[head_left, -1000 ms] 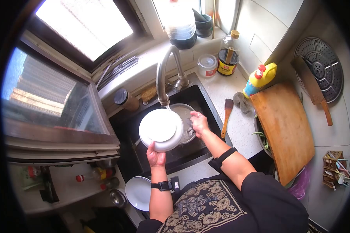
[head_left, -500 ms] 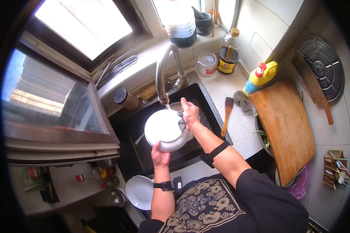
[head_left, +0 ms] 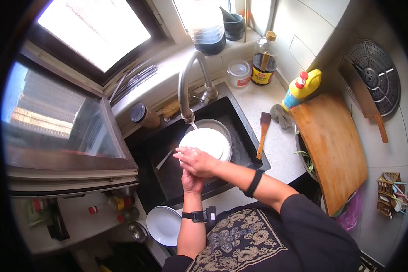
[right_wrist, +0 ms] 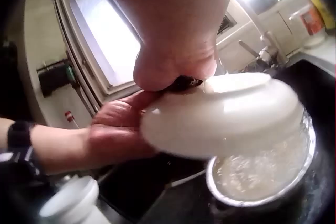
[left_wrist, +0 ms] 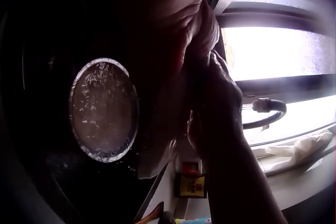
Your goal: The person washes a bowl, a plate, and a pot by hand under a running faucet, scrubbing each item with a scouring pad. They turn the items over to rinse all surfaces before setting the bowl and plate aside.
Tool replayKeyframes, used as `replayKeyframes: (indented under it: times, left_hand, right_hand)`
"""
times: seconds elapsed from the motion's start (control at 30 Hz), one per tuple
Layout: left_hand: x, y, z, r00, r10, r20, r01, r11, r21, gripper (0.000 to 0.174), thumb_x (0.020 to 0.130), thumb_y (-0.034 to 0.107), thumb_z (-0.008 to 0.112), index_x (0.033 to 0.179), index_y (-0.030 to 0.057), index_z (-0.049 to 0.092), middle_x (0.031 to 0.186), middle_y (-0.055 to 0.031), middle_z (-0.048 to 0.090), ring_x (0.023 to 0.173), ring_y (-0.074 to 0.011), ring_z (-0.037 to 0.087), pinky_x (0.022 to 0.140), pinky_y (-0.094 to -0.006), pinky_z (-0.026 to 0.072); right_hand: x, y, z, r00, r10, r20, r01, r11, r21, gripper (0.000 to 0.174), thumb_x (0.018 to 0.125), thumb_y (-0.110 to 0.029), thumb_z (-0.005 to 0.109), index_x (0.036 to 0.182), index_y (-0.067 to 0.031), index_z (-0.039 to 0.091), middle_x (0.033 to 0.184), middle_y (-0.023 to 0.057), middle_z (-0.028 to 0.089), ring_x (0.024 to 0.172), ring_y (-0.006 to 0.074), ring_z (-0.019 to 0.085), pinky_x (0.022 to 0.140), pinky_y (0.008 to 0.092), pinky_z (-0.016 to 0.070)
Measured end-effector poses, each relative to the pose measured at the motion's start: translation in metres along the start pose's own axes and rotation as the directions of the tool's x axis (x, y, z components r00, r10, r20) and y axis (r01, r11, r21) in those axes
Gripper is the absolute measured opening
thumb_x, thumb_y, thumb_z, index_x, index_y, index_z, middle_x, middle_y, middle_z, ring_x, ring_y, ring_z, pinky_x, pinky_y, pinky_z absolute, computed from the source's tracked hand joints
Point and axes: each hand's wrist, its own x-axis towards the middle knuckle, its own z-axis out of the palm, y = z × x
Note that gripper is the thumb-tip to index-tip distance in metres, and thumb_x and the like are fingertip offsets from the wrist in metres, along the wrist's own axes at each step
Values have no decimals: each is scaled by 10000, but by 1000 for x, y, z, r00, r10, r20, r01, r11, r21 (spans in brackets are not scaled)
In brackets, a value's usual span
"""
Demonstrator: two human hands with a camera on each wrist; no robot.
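My left hand [head_left: 192, 182] grips the near edge of an upturned white dish [head_left: 208, 139] over the sink. My right hand [head_left: 197, 161] rests across the dish's near left side, its fingers straight and spread to the left, crossing above the left one. Under that palm, a dark scrubber [right_wrist: 185, 83] touches the dish [right_wrist: 231, 119] in the right wrist view; most of it is hidden. Below the dish stands a round metal basin [right_wrist: 252, 201] of cloudy water, also visible in the left wrist view [left_wrist: 105, 108]. A thin stream falls from the faucet [head_left: 186, 90].
Around the black sink [head_left: 165, 188] are a wooden spatula [head_left: 263, 136], a lidded tub [head_left: 239, 74], a dark sauce bottle [head_left: 264, 61] and a yellow bottle [head_left: 301, 88]. A cutting board [head_left: 333, 149] leans at right; a white bowl [head_left: 164, 225] sits near left.
My right hand has moved from the right of the dish, across it, to its near left edge, its fingers now straight. The dish has shifted slightly right and nearer me.
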Motion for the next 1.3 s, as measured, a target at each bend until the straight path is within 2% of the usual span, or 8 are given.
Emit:
replayKeyframes:
  times: [0.13,0.23,0.37,0.5,0.7,1.1,1.23,1.3]
  left_hand:
    - [-4,7,-4,1000,-26,-4,26,933,359,530,859,15,549,1370,-1,406,1364,-127,492,1258,-275,481,1101,-412,348]
    - [-9,11,1,1000,-7,-17,13,912,410,539,816,-41,575,1337,-26,438,1291,-139,558,1202,-275,535,1079,-412,379]
    - [-7,14,11,999,33,-20,-23,929,368,515,817,-44,576,1318,-22,463,1275,-140,570,1197,-274,541,1079,-415,378]
    - [1,17,9,998,-68,-9,64,877,476,498,824,-35,587,1308,-17,472,1271,-126,572,1184,-252,547,1048,-390,407]
    - [19,-3,11,998,-56,-13,55,869,491,457,893,79,616,1319,14,465,1268,-88,559,1161,-227,554,996,-360,447]
    - [13,-3,1,982,151,-109,-129,973,190,487,891,22,518,1364,-3,404,1316,-146,524,1226,-287,501,1077,-443,371]
    - [6,1,0,986,126,-111,-107,980,165,508,917,73,514,1397,1,363,1390,-164,462,1300,-308,429,1132,-476,289]
    - [2,6,1,995,70,-76,-60,989,138,522,941,114,504,1420,3,329,1434,-174,413,1340,-312,381,1150,-493,248]
  right_hand:
    - [22,53,-25,987,159,-35,-162,980,-114,310,854,-251,577,1120,-103,636,1191,119,614,1190,310,525,961,463,433]
    - [8,97,-36,746,666,21,-659,733,169,411,907,-328,510,1173,-28,601,1158,182,629,1100,339,588,958,382,451]
    - [-16,84,-46,474,878,-71,-838,474,269,420,907,-345,535,1201,-52,595,1177,179,624,1112,321,596,945,382,467]
    - [-5,79,-33,756,543,-366,-529,836,147,349,863,-262,577,1128,-40,622,1126,177,638,1056,336,612,933,392,476]
    - [11,2,-23,953,238,-189,-233,971,49,247,848,-204,593,1010,-28,654,1145,154,635,1102,336,581,967,433,446]
    - [-56,13,-24,905,252,-343,-262,965,18,226,849,-168,616,1045,-57,621,1171,179,605,1199,389,508,1054,450,365]
    - [-51,60,-21,630,633,-449,-543,773,328,266,922,-214,556,1116,-37,600,1133,182,611,1088,336,580,961,412,449]
    - [-45,87,-27,345,924,-165,-586,350,731,288,960,-254,532,1135,-33,593,1125,144,633,1049,266,611,887,386,486]
